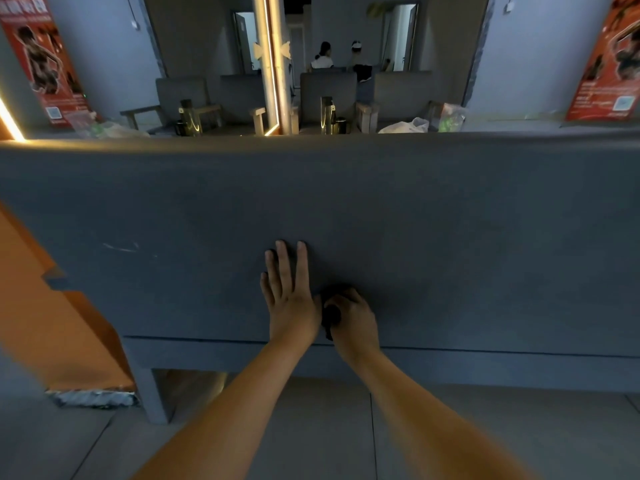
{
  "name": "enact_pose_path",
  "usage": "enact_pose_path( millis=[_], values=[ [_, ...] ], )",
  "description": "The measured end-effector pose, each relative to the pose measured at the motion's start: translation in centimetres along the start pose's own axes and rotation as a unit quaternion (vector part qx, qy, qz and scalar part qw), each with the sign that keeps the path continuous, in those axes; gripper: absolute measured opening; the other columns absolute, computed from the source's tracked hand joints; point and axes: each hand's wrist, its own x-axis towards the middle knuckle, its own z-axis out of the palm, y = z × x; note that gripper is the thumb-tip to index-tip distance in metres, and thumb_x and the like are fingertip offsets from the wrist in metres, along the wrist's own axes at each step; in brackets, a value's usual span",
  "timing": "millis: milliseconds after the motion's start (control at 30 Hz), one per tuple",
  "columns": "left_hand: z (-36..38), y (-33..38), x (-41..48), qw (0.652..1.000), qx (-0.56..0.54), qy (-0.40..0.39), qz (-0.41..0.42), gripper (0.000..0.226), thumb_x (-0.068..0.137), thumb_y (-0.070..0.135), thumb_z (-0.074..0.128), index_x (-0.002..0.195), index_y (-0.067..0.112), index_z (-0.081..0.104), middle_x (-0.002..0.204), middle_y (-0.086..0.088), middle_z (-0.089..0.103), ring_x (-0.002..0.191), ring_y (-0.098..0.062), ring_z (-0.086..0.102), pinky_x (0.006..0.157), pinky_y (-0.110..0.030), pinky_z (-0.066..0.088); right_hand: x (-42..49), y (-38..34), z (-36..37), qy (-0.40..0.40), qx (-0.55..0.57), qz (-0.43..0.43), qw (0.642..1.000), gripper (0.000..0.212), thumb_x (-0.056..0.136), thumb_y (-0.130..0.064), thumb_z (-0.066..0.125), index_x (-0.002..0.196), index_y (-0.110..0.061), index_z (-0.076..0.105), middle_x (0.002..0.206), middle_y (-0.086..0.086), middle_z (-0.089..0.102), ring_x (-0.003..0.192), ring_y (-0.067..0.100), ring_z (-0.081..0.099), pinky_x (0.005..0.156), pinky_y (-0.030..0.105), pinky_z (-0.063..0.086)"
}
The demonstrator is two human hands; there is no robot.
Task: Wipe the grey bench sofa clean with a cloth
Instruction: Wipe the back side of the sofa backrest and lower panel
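The grey bench sofa fills the middle of the head view, its seat stretching from left to right. My left hand lies flat on the seat with straight fingers pointing away from me. Right beside it, my right hand grips a dark bunched cloth and holds it against the seat near the front edge. Most of the cloth is hidden under my fingers.
A mirror wall rises behind the bench, reflecting seats and two seated people. Plastic bags and dark bottles stand along the back. An orange panel flanks the bench's left end. Grey tiled floor lies below.
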Motion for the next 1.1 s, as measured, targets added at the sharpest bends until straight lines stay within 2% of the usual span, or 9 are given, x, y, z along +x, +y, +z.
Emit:
enact_pose_path(
  millis=[167, 267, 367, 467, 567, 667, 767, 900, 1100],
  values=[
    [-0.1, 0.5, -0.4, 1.0, -0.021, -0.012, -0.017, 0.112, 0.096, 0.014, 0.062, 0.152, 0.037, -0.032, 0.155, 0.005, -0.047, 0.145, -0.02, -0.04, 0.124, -0.051, -0.007, 1.5, -2.5, -4.4, 0.091, 0.09, -0.022, 0.991, 0.032, 0.079, 0.009, 0.064, 0.101, -0.012, 0.072, 0.115, 0.003, 0.062, 0.103, 0.026, 0.059, 0.081, 0.043, 0.056],
    [0.0, 0.7, -0.6, 0.999, -0.034, 0.02, -0.005, 0.107, 0.095, 0.024, 0.067, 0.158, 0.035, -0.019, 0.164, 0.003, -0.032, 0.151, -0.022, -0.029, 0.125, -0.053, 0.003, 3.8, -5.5, -8.8, 0.229, 0.102, -0.074, 0.965, 0.036, 0.078, 0.013, 0.064, 0.104, -0.01, 0.073, 0.117, 0.006, 0.063, 0.107, 0.027, 0.061, 0.089, 0.036, 0.054],
    [-0.4, 0.5, -0.6, 0.997, -0.039, 0.069, 0.012, 0.102, 0.091, 0.024, 0.072, 0.162, 0.028, -0.001, 0.169, -0.006, -0.011, 0.155, -0.031, -0.008, 0.124, -0.057, 0.012, 6.0, -7.0, -10.9, 0.308, 0.103, -0.105, 0.94, 0.032, 0.083, 0.009, 0.066, 0.109, -0.008, 0.073, 0.118, 0.005, 0.064, 0.109, 0.026, 0.061, 0.095, 0.032, 0.052],
    [-1.5, 0.3, 1.3, 0.989, -0.014, 0.14, 0.047, 0.102, 0.088, 0.024, 0.074, 0.162, 0.024, 0.005, 0.169, -0.009, 0.0, 0.155, -0.034, 0.0, 0.123, -0.059, 0.007, 6.3, -7.2, -9.3, 0.283, 0.085, -0.087, 0.951, 0.033, 0.086, 0.008, 0.063, 0.111, -0.009, 0.073, 0.121, 0.007, 0.066, 0.112, 0.026, 0.061, 0.094, 0.033, 0.052],
    [-1.8, 0.8, 2.7, 0.993, -0.005, 0.11, 0.047, 0.104, 0.094, 0.035, 0.067, 0.161, 0.025, -0.012, 0.166, -0.002, -0.024, 0.153, -0.029, -0.022, 0.123, -0.056, -0.006, 5.5, -6.9, -6.4, 0.182, 0.047, -0.051, 0.981, 0.037, 0.082, 0.01, 0.061, 0.11, -0.011, 0.074, 0.121, 0.007, 0.067, 0.111, 0.028, 0.06, 0.085, 0.044, 0.057],
    [-1.4, 0.6, 2.7, 0.994, 0.011, 0.099, 0.046, 0.109, 0.093, 0.035, 0.069, 0.159, 0.026, -0.018, 0.164, -0.001, -0.032, 0.151, -0.029, -0.027, 0.123, -0.058, -0.005, 4.9, -6.5, -5.9, 0.127, 0.058, -0.051, 0.989, 0.037, 0.082, 0.01, 0.059, 0.108, -0.012, 0.074, 0.118, 0.004, 0.068, 0.109, 0.025, 0.06, 0.08, 0.045, 0.057],
    [-1.3, 0.3, 2.6, 0.994, 0.013, 0.098, 0.038, 0.11, 0.092, 0.035, 0.071, 0.159, 0.026, -0.016, 0.166, -0.004, -0.027, 0.152, -0.031, -0.024, 0.123, -0.059, -0.004, 4.4, -6.4, -7.7, 0.156, 0.086, -0.061, 0.982, 0.04, 0.079, 0.012, 0.059, 0.106, -0.012, 0.076, 0.115, 0.005, 0.07, 0.106, 0.026, 0.063, 0.086, 0.042, 0.057],
    [-1.6, 0.3, 2.6, 0.996, 0.02, 0.081, 0.024, 0.117, 0.09, 0.034, 0.073, 0.156, 0.034, -0.024, 0.165, -0.001, -0.027, 0.152, -0.028, -0.025, 0.122, -0.054, -0.008, 5.0, -5.9, -10.7, 0.298, 0.111, -0.032, 0.948, 0.039, 0.08, 0.012, 0.062, 0.109, -0.01, 0.075, 0.115, 0.005, 0.07, 0.11, 0.025, 0.063, 0.095, 0.034, 0.053],
    [-1.6, 0.8, 2.5, 0.996, 0.009, 0.089, 0.027, 0.112, 0.091, 0.031, 0.072, 0.159, 0.029, -0.018, 0.165, -0.001, -0.027, 0.152, -0.029, -0.025, 0.122, -0.058, -0.005, 5.6, -7.3, -8.0, 0.265, 0.117, -0.012, 0.957, 0.033, 0.082, 0.012, 0.062, 0.105, -0.008, 0.076, 0.112, 0.007, 0.073, 0.107, 0.028, 0.064, 0.091, 0.037, 0.056]
  ],
)
